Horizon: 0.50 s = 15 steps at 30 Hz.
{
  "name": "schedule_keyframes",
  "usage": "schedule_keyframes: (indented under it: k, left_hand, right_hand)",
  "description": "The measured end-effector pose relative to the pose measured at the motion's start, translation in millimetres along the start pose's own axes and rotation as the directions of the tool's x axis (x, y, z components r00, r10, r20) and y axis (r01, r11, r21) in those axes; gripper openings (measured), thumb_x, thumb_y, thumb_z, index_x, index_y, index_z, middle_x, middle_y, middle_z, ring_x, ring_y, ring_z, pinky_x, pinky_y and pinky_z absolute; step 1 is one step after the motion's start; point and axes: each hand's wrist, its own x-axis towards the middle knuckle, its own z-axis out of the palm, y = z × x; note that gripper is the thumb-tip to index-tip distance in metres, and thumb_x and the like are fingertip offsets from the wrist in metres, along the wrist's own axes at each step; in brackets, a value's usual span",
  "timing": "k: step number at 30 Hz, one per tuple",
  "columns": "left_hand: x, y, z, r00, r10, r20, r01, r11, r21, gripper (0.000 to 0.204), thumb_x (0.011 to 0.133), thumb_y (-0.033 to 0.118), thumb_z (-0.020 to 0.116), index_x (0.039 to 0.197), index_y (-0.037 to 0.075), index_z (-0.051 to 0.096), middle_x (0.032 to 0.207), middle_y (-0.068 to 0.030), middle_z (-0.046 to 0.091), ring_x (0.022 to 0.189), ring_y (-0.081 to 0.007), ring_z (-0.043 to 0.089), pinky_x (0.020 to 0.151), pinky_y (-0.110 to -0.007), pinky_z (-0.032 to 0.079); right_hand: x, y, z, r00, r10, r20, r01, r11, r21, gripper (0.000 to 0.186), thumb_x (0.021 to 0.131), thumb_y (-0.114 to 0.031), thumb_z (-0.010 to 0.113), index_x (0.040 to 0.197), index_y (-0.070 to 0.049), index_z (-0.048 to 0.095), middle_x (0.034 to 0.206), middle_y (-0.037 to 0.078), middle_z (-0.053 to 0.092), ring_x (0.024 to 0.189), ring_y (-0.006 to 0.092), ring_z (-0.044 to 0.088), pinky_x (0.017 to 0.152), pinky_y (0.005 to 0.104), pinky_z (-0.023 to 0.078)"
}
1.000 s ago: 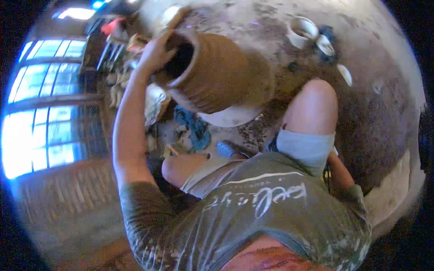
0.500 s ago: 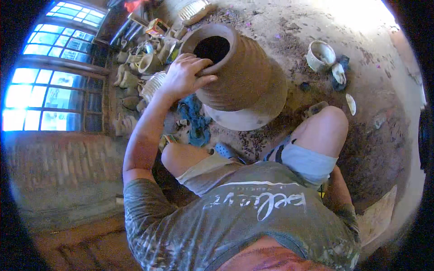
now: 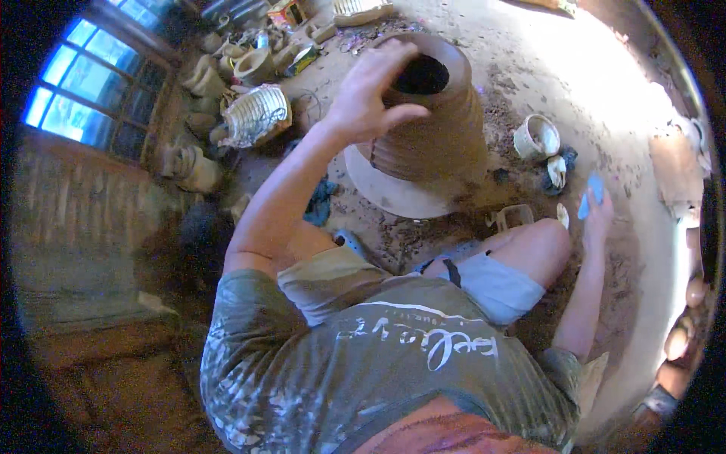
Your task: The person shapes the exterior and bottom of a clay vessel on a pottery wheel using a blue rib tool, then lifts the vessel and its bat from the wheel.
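A tall ribbed brown clay pot (image 3: 442,140) with a dark round mouth stands upright on a pale round disc (image 3: 367,181) in front of me. My left hand (image 3: 370,94) lies over the left side of its rim, fingers stretched out and thumb spread apart. Out to the right, my right hand (image 3: 599,218) is raised above the floor. Its fingers are closed on a flat blue piece (image 3: 592,195), whose exact kind I cannot make out.
Right of the pot sit a small pale bucket (image 3: 537,137) and a dark cloth with a white piece (image 3: 556,172). A clear container (image 3: 516,217) lies near my right knee. On the left are a ridged pale tray (image 3: 257,117), several clay vessels (image 3: 253,66) and a blue cloth (image 3: 321,200).
My right hand has come up from beside my hip, now holding the blue piece. My left hand has stayed at the rim with its fingers straighter. The whole view has shifted.
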Motion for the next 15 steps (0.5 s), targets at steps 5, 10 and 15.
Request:
schedule_keyframes:
  k: [5, 10, 15]
  left_hand:
    - [-57, -54, 9, 0.941, -0.338, 0.010, 0.335, 0.927, -0.168, 0.134, 0.069, 0.064, 0.093, 0.166, 0.001, 0.025, 0.166, -0.0264, 0.036, 0.155, -0.0431, 0.035, 0.126, -0.051, 0.032]
    - [-76, -39, 41, 0.928, -0.370, 0.037, 0.360, 0.867, -0.344, 0.148, 0.067, 0.069, 0.092, 0.167, -0.005, 0.011, 0.166, -0.0315, 0.032, 0.155, -0.0458, 0.033, 0.127, -0.052, 0.030]
    - [-78, -13, 58, 0.901, -0.429, -0.063, 0.416, 0.897, -0.147, 0.152, 0.064, 0.073, 0.090, 0.164, -0.010, 0.011, 0.163, -0.0334, 0.034, 0.152, -0.0488, 0.034, 0.127, -0.053, 0.029]
  right_hand:
    - [-38, -140, 129, 0.977, -0.198, 0.077, 0.203, 0.978, -0.053, 0.031, 0.104, -0.009, 0.068, 0.133, 0.001, 0.063, 0.120, 0.011, 0.070, 0.099, 0.0180, 0.071, 0.086, 0.0334, 0.062]
    - [-79, -194, 214, 0.486, -0.827, 0.283, 0.873, 0.472, -0.119, 0.035, 0.087, 0.007, 0.065, 0.117, -0.007, 0.077, 0.110, 0.013, 0.074, 0.101, 0.0314, 0.070, 0.088, 0.0419, 0.056]
    - [-93, -210, 253, 0.172, -0.947, 0.272, 0.984, 0.175, -0.011, 0.044, 0.074, 0.009, 0.067, 0.112, -0.009, 0.079, 0.103, 0.008, 0.072, 0.095, 0.0326, 0.067, 0.086, 0.0445, 0.055]
